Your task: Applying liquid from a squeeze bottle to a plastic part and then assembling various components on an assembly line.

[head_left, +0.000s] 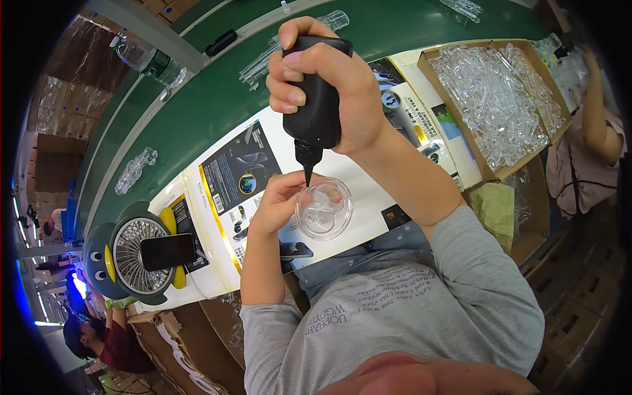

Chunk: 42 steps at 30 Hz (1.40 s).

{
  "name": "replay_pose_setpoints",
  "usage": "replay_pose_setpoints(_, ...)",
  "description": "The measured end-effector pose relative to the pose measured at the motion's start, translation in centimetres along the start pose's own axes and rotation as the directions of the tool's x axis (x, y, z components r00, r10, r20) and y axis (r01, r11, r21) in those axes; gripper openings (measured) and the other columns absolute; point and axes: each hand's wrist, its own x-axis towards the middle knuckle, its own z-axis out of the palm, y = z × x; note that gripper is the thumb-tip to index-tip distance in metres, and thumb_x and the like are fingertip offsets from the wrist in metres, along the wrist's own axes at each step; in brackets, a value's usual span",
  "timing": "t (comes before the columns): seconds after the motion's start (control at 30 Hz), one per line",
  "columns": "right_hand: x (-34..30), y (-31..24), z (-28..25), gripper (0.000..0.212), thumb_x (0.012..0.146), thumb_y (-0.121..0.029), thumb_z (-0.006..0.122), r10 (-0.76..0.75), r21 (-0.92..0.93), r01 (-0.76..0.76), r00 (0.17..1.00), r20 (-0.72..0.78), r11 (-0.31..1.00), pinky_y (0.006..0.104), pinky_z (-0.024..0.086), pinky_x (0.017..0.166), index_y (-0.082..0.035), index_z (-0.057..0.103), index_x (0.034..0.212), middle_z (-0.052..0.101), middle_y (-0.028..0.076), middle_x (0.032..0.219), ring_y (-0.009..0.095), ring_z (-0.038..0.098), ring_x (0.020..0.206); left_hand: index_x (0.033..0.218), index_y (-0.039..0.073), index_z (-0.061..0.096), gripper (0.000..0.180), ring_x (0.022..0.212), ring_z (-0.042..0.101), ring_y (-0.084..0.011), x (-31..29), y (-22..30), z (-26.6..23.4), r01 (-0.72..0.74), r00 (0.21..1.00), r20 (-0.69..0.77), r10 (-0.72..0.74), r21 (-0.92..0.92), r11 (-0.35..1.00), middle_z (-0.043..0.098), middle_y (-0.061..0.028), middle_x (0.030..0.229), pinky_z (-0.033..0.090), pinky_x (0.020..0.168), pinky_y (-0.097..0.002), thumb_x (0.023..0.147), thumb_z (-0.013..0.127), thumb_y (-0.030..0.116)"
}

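Note:
My right hand is wrapped round a black squeeze bottle held upside down. Its narrow tapered nozzle points down at the rim of a clear round plastic piece. Whether the tip touches the plastic, I cannot tell. My left hand grips that clear piece by its left and far edge, with some fingers seen through it. Beneath both hands lies a flat printed cardboard sheet over the near edge of the green table.
A cardboard box heaped with clear plastic parts stands at the right. To the left are a penguin-shaped fan and a phone. Clear parts and a water bottle lie on the green surface. Other people sit at both sides.

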Motion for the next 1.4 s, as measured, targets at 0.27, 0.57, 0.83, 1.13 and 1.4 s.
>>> replay_pose_setpoints(0.27,-0.2,0.2,0.4,0.017,0.075,-0.005,0.047,0.007,-0.007,-0.007,1.0,0.016,1.0,0.0258,0.036,0.052,-0.006,0.042,0.092,0.043,0.005,0.066,0.011,0.042,0.055,0.096,-0.007,0.058,0.046,0.081,0.059,-0.0184,0.0,0.1,0.0,0.031,0.998,-0.051,-0.024,0.131,0.991,0.062,-0.0136,0.091,0.045,0.074,-0.0302,0.079,0.063,0.035)
replay_pose_setpoints(0.57,-0.2,0.2,0.3,0.016,0.076,-0.005,0.045,0.004,0.005,-0.004,1.0,0.018,1.0,0.0255,0.036,0.052,-0.006,0.043,0.092,0.042,0.005,0.067,0.011,0.042,0.055,0.094,-0.005,0.057,0.042,0.085,0.057,-0.0171,0.0,0.2,0.1,0.027,0.996,-0.082,-0.02,0.08,0.996,0.061,-0.0123,0.093,0.043,0.077,-0.029,0.075,0.067,0.031)
replay_pose_setpoints(0.83,-0.1,0.2,0.2,0.016,0.077,-0.005,0.046,0.011,0.001,-0.011,1.0,0.011,1.0,0.0257,0.037,0.053,-0.007,0.043,0.093,0.041,0.005,0.067,0.011,0.041,0.054,0.092,-0.003,0.055,0.042,0.089,0.058,-0.0265,0.4,-0.2,0.2,-0.111,0.983,-0.137,0.121,0.08,0.991,0.06,-0.0175,0.097,0.043,0.081,-0.0353,0.066,0.075,0.023)
replay_pose_setpoints(1.13,1.0,0.7,-1.4,0.012,0.078,-0.009,0.05,0.126,0.347,-0.02,0.95,-0.286,0.938,0.0272,0.04,0.056,-0.009,0.045,0.089,0.046,0.004,0.07,0.013,0.045,0.059,0.096,-0.004,0.054,0.044,0.098,0.056,-0.0261,0.6,0.0,-0.2,-0.146,0.984,-0.102,0.147,0.015,0.989,0.058,-0.0173,0.102,0.042,0.09,-0.0373,0.064,0.077,0.014)
replay_pose_setpoints(1.4,3.2,0.2,-3.7,0.025,0.079,-0.017,0.059,-0.358,-0.06,0.381,0.789,-0.5,0.923,0.0309,0.045,0.069,-0.007,0.045,0.097,0.053,0.007,0.079,0.017,0.049,0.07,0.098,-0.003,0.054,0.044,0.097,0.057,-0.0241,0.9,0.1,-0.8,-0.217,0.953,-0.211,0.217,0.026,0.976,0.059,-0.0145,0.1,0.042,0.089,-0.0346,0.065,0.076,0.015)
